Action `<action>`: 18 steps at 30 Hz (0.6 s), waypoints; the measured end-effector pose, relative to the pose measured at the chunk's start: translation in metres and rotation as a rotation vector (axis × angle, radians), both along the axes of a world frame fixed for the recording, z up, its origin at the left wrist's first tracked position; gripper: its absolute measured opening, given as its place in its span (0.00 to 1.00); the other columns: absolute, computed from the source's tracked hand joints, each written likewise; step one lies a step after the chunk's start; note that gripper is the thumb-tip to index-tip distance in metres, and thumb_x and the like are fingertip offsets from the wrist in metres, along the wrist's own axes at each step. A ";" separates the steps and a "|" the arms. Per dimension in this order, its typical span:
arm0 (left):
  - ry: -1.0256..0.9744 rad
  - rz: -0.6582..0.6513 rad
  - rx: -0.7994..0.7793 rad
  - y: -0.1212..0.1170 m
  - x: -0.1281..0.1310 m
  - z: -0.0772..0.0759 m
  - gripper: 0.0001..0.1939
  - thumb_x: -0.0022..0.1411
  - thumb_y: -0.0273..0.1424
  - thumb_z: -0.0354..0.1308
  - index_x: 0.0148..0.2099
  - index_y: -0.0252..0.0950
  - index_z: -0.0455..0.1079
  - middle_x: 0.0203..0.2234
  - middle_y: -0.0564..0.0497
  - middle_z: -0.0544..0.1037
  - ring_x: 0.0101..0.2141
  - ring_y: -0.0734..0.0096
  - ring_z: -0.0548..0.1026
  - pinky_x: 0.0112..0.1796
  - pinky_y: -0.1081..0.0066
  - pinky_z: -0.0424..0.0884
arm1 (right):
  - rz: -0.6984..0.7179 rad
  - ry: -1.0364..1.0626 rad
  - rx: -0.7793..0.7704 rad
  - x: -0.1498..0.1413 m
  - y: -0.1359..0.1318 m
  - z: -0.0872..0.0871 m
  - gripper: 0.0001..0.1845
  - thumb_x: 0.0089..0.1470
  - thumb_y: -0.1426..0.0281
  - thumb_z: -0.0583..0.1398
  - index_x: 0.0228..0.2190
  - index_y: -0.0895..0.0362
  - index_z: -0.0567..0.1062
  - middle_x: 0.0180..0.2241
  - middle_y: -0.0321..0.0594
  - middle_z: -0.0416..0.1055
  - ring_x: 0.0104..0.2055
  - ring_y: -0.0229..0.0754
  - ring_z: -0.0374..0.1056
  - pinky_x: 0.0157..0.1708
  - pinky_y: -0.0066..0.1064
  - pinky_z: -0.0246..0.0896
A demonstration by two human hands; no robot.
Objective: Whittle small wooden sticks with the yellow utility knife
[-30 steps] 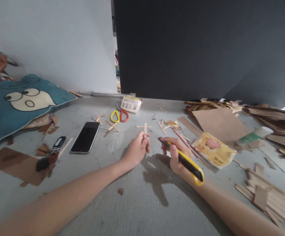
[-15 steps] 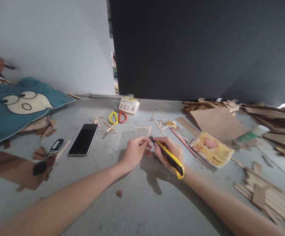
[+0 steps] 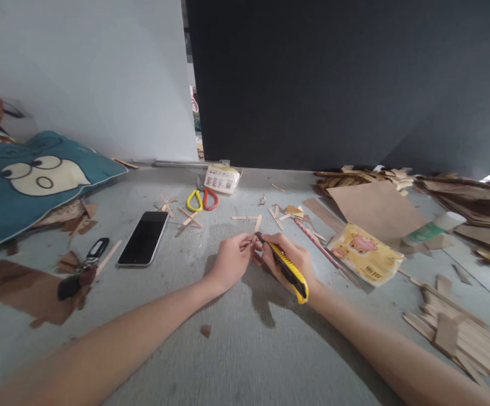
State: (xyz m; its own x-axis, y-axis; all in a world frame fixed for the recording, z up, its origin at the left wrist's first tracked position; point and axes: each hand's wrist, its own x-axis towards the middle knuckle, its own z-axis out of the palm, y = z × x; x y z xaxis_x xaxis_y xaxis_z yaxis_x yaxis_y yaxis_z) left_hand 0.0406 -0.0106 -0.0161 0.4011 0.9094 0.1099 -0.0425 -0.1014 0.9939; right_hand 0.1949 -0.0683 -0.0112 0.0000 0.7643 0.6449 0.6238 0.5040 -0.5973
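My left hand (image 3: 233, 260) is closed, its fingertips pinching a small wooden craft stick (image 3: 258, 223) that points up and away from me. In my right hand (image 3: 293, 256) is a yellow and black utility knife (image 3: 286, 265), its front end against the stick close to my left fingertips. The blade is too small to make out. Just beyond my hands another thin wooden stick (image 3: 245, 217) lies flat on the grey table (image 3: 236, 361). To the left of it, crossed sticks (image 3: 190, 217) rest in an X shape.
Scissors (image 3: 202, 200) with yellow and red handles lie before a small packet (image 3: 223, 179). A phone (image 3: 144, 238) and keys (image 3: 79, 276) are at left. At right are a yellow packet (image 3: 365, 252), a glue stick (image 3: 435, 228), cardboard (image 3: 375, 217) and a pile of sticks (image 3: 456, 327).
The knife in my right hand has shifted slightly left, and its rear end has swung a little left. My left hand keeps its pinch on the stick, almost in the same place.
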 end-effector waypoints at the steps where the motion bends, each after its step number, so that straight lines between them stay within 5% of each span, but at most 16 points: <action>1: 0.005 0.007 0.004 0.000 0.000 0.000 0.06 0.61 0.30 0.58 0.34 0.35 0.75 0.29 0.48 0.82 0.27 0.70 0.79 0.28 0.73 0.77 | 0.004 0.000 0.001 0.000 0.000 -0.001 0.06 0.65 0.66 0.58 0.41 0.52 0.75 0.27 0.37 0.76 0.23 0.37 0.71 0.27 0.27 0.68; 18: 0.046 0.076 0.012 0.000 0.001 -0.007 0.07 0.60 0.28 0.57 0.33 0.35 0.76 0.28 0.47 0.82 0.25 0.69 0.79 0.26 0.72 0.75 | 0.014 0.086 -0.071 -0.010 0.000 0.001 0.06 0.64 0.64 0.58 0.39 0.52 0.73 0.23 0.34 0.74 0.21 0.35 0.67 0.24 0.26 0.65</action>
